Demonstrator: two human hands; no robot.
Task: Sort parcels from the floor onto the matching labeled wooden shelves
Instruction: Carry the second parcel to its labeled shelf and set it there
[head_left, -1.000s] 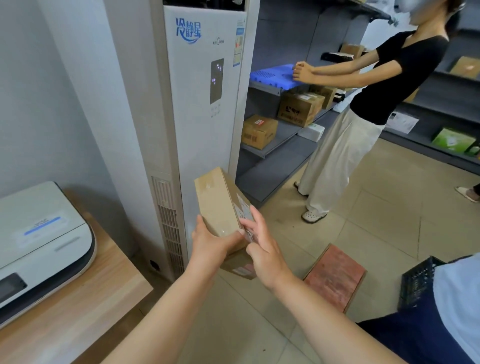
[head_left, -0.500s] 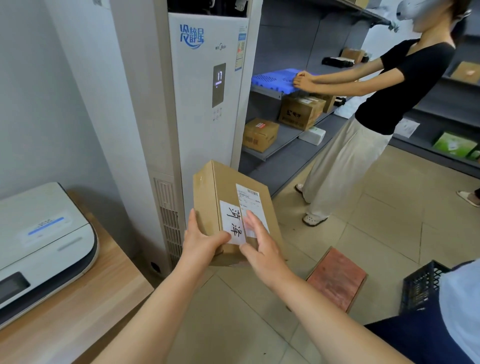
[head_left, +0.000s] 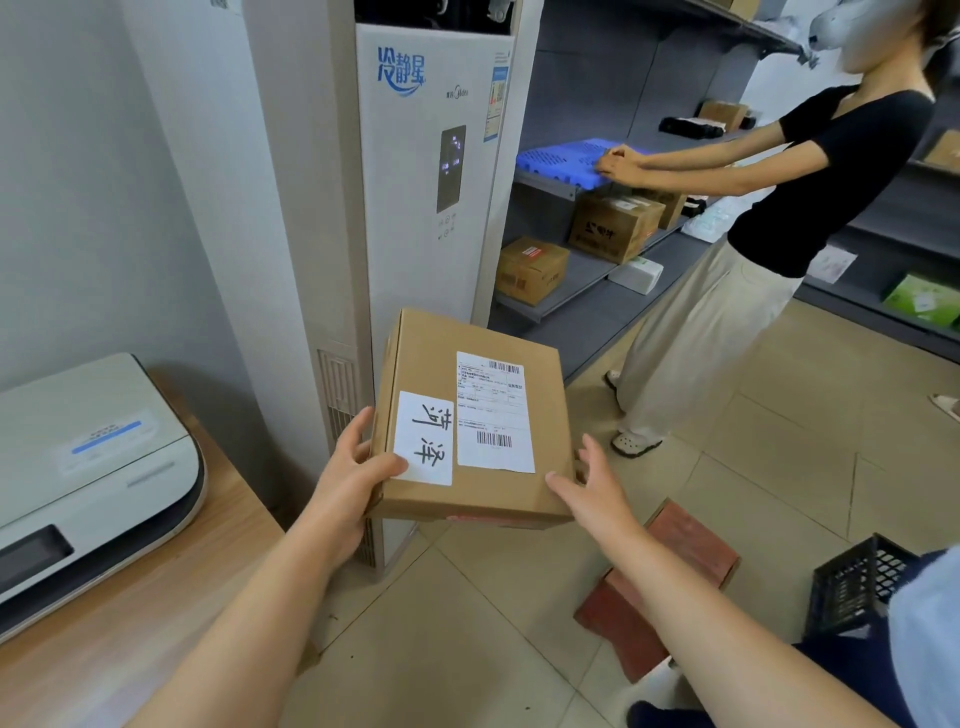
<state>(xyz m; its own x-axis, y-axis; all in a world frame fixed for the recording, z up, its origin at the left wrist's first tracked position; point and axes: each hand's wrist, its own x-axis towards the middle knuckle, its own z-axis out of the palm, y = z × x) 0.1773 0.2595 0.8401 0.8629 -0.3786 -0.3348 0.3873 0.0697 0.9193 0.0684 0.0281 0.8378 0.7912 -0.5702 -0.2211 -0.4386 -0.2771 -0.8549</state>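
I hold a flat brown cardboard parcel (head_left: 470, 415) in front of me, its top face turned up. It carries a white handwritten label and a printed shipping label with barcodes. My left hand (head_left: 348, 473) grips its near left corner, thumb on the white label. My right hand (head_left: 592, 486) touches the near right corner with its fingers spread. Grey shelves (head_left: 566, 283) stand ahead on the right with several boxes on them.
A tall white air conditioner (head_left: 426, 171) stands straight ahead behind the parcel. A printer (head_left: 88, 467) sits on a wooden table (head_left: 130, 623) at left. Another person (head_left: 753, 249) stands at the shelves. A red-brown block (head_left: 670, 566) and a black crate (head_left: 857, 582) lie on the floor.
The parcel has been turned from upright on its edge to flat, labels up. My right hand has slid from its face to the right corner.
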